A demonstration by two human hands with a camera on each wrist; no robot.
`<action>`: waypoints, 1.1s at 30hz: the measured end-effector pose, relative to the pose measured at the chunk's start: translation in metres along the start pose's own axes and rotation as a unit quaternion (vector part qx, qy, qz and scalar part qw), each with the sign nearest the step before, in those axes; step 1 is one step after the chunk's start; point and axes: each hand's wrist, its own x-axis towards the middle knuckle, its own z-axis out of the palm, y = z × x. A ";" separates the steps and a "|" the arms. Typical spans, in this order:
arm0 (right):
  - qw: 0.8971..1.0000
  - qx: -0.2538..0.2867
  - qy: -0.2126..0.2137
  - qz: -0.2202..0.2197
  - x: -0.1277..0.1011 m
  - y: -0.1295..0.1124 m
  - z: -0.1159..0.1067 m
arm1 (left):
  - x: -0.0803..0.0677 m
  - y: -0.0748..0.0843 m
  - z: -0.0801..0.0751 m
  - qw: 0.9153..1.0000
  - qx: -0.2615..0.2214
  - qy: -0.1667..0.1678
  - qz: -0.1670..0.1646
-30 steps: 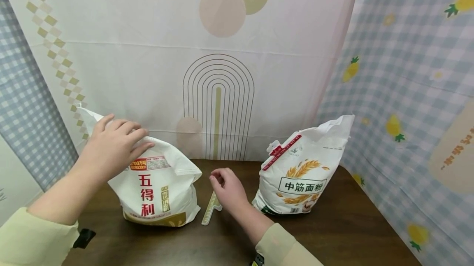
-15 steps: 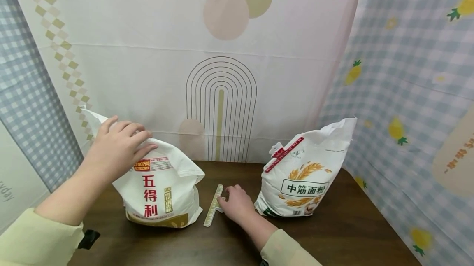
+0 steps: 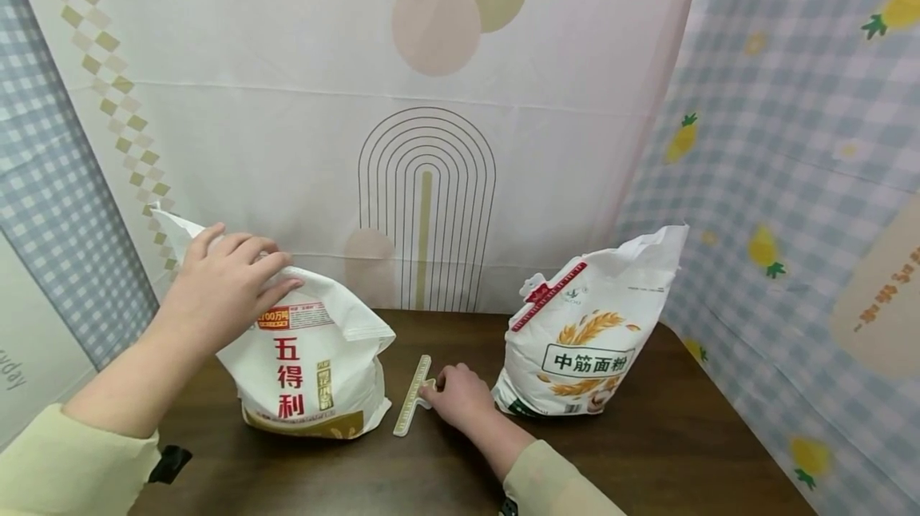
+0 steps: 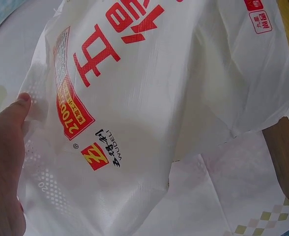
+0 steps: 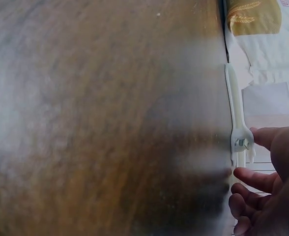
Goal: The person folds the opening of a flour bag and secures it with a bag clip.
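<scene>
A white flour bag with red characters [image 3: 309, 372] [image 4: 149, 98] stands at the left of the dark wooden table [image 3: 647, 452]. My left hand [image 3: 230, 280] [image 4: 7, 162] lies over its folded top, fingers fairly straight, thumb against the front. A pale plastic sealing clip [image 3: 412, 398] [image 5: 235, 103] lies flat on the table between the two bags. My right hand [image 3: 456, 398] [image 5: 272, 187] is at its hinged end, thumb tip touching it and fingers curled beside it. The gold bottom edge of the left bag [image 5: 267, 44] shows beyond the clip's far end.
A second white flour bag with a wheat picture [image 3: 585, 340] leans at the right, just behind my right hand. Patterned cloth backdrops [image 3: 431, 140] close in the table at the back and on both sides. Bare table lies in front of the bags.
My right hand came down from above the table and settled at the clip's hinged end. The left hand stayed on the bag's top.
</scene>
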 end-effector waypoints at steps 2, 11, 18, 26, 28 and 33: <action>1.000 -0.002 0.005 -0.003 0.000 0.000 0.001 | 0.000 0.000 0.000 1.000 0.000 -0.001 -0.002; 0.999 0.031 0.027 0.000 0.002 0.001 0.004 | -0.001 -0.002 0.002 1.000 0.000 -0.001 -0.003; 0.999 0.033 0.031 -0.004 0.006 0.000 0.001 | 0.000 -0.001 0.002 1.000 0.002 0.012 -0.002; 0.998 0.065 0.020 0.010 0.005 -0.003 -0.002 | -0.001 -0.001 0.003 1.000 -0.001 0.012 -0.003; 0.996 0.086 0.016 0.016 0.006 -0.004 -0.003 | 0.000 -0.001 0.003 1.000 0.000 0.013 -0.003; 0.993 0.114 0.009 0.020 0.009 -0.002 -0.004 | 0.001 0.000 0.002 1.000 0.003 0.015 -0.001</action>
